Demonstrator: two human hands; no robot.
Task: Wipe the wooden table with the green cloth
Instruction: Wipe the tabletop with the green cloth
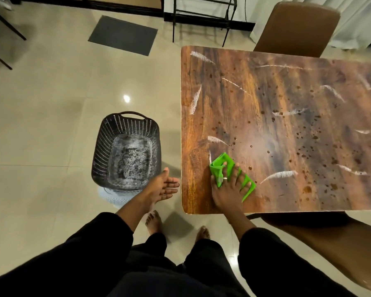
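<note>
Fingers [242,179] of my right hand [225,194] spread flat, pinning the green cloth [229,166] to the tabletop [287,116] near its near-left corner; stains and white streaks lie ahead and to the right, so the wipe likely runs that way. My left hand [163,187] hovers open off the edge, beside the basket [126,151]

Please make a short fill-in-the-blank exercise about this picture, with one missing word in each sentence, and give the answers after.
1. The right hand presses a ____ cloth flat on the table.
2. The left hand is open and holds ____.
3. The dark basket stands on the ____, left of the table.
4. White streaks and dark ____ cover the tabletop.

Answers: green; nothing; floor; spots
</note>
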